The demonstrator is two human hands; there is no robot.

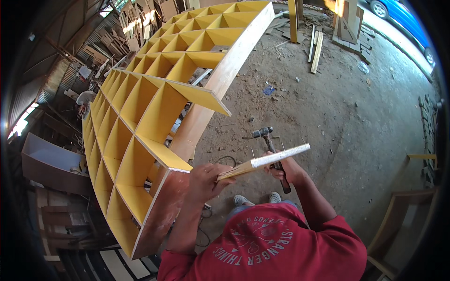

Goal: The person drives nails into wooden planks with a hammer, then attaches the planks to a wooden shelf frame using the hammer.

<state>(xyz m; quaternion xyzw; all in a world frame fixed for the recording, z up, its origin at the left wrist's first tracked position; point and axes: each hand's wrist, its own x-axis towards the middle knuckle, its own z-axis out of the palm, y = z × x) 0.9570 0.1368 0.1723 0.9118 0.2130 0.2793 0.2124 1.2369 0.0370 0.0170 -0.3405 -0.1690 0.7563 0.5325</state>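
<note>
My left hand (207, 181) grips the near end of a short wooden board (281, 155) with a pale, whitish edge. Several nails stand up out of that edge. My right hand (281, 168) is closed around the handle of a ball-peen hammer (263, 132), its head pointing away from me; the board passes over part of this hand, so whether its fingers also touch the board cannot be told. Left of both hands stands a large curved wooden lattice frame (168, 154) with yellow panels forming open cells. One yellow panel juts out past its long side board.
Wood strips (317, 52) lie on the dirt floor beyond the frame. A yellow post (293, 21) stands at the top. Cables (207, 224) lie by my feet. A wooden cabinet frame (397, 228) is at lower right, a box-like wooden case (52, 168) at left.
</note>
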